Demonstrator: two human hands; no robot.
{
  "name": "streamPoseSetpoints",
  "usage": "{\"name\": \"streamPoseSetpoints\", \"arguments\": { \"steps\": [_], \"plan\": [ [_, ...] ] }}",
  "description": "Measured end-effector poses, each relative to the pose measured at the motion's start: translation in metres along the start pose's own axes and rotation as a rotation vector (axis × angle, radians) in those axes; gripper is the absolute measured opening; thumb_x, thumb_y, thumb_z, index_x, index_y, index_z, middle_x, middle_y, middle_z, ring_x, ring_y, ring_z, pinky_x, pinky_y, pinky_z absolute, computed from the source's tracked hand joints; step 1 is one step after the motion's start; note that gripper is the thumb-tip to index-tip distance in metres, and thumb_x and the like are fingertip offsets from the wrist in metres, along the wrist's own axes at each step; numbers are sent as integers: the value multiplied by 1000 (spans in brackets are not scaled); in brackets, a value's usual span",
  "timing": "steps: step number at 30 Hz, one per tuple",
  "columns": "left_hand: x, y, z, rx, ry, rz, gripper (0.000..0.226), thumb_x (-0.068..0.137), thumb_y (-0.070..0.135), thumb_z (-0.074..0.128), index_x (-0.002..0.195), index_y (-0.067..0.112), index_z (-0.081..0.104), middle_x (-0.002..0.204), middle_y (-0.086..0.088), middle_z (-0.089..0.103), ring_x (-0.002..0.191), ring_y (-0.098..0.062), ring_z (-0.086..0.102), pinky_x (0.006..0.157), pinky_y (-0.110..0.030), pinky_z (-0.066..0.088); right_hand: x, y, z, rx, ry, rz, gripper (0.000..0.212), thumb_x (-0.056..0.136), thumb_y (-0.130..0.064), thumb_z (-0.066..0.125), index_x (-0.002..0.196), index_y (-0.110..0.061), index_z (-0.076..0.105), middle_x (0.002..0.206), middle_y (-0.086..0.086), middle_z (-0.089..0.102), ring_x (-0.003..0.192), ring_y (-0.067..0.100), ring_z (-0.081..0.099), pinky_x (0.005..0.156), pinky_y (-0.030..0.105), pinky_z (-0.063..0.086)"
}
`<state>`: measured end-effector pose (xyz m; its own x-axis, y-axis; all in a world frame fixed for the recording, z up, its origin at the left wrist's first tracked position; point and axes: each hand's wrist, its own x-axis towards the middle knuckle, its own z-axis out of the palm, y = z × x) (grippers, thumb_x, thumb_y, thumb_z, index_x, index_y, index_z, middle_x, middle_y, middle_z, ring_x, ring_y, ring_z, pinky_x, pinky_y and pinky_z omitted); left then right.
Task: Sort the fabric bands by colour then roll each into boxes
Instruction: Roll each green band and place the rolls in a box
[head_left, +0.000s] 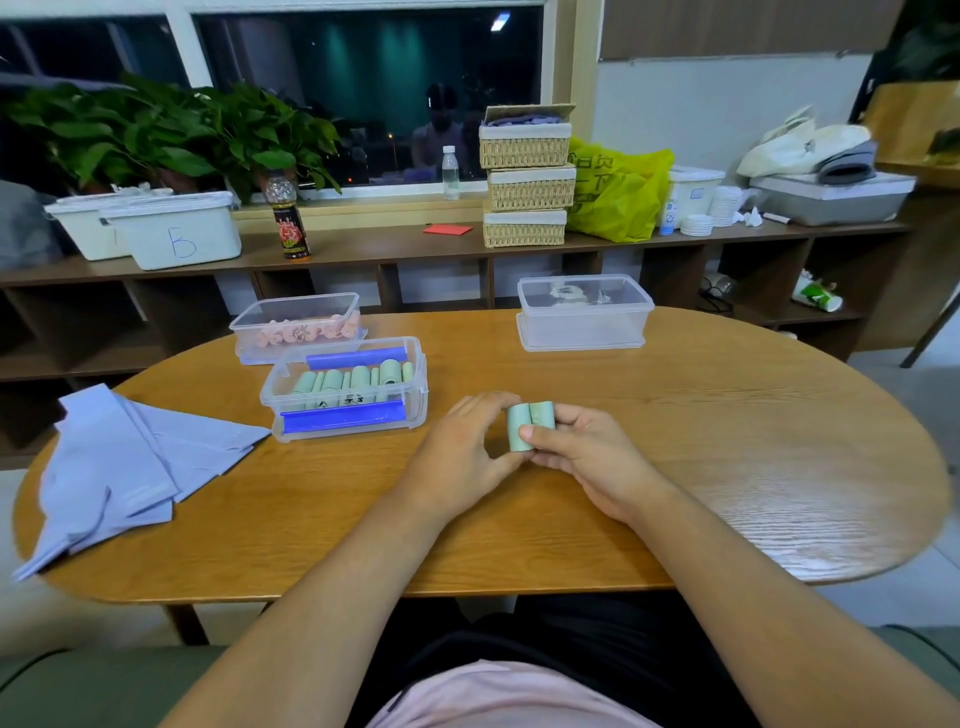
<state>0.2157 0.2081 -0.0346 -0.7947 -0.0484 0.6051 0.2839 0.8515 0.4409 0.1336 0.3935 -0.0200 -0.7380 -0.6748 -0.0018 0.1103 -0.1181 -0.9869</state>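
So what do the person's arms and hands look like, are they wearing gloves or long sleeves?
No gloves and no long sleeves. The left hand and right hand are bare, with no rings, watch or bracelets that I can see. The left forearm and right forearm are bare too, right to the picture's edge. Lower down there's a pale pink shirt and dark trousers.

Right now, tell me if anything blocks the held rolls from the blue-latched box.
Nothing visible: only bare table lies between the green rolls, held by left hand and right hand, and the open blue-latched box.
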Motion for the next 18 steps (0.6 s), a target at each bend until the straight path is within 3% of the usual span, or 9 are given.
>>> {"name": "streamPoseSetpoints", "arguments": {
  "steps": [7, 13, 18],
  "plan": [
    [0, -3, -5, 23, -43, 55, 56, 87, 38, 86, 134, 21, 63, 131, 11, 66, 126, -4, 55, 107, -13, 38, 0, -4, -7, -6, -11, 50, 30, 96, -12, 75, 125, -6, 74, 118, 18, 77, 106, 25, 73, 101, 38, 55],
    [0, -4, 3, 91, -72, 112, 51, 88, 26, 81, 134, 22, 60, 133, 9, 61, 126, -12, 56, 107, -28, 46, 1, 1, -5, -90, -5, 17, 30, 91, -11, 81, 120, -8, 77, 114, 15, 78, 104, 21, 73, 100, 38, 55],
    [-1, 0, 4, 34, -60, 77, 58, 88, 27, 83, 139, 17, 58, 135, 6, 61, 126, -9, 56, 109, -17, 40, 3, 3, -4, -118, 62, -21, 28, 86, -16, 87, 114, -19, 81, 114, 10, 77, 104, 20, 72, 99, 40, 57]
  ]
}}
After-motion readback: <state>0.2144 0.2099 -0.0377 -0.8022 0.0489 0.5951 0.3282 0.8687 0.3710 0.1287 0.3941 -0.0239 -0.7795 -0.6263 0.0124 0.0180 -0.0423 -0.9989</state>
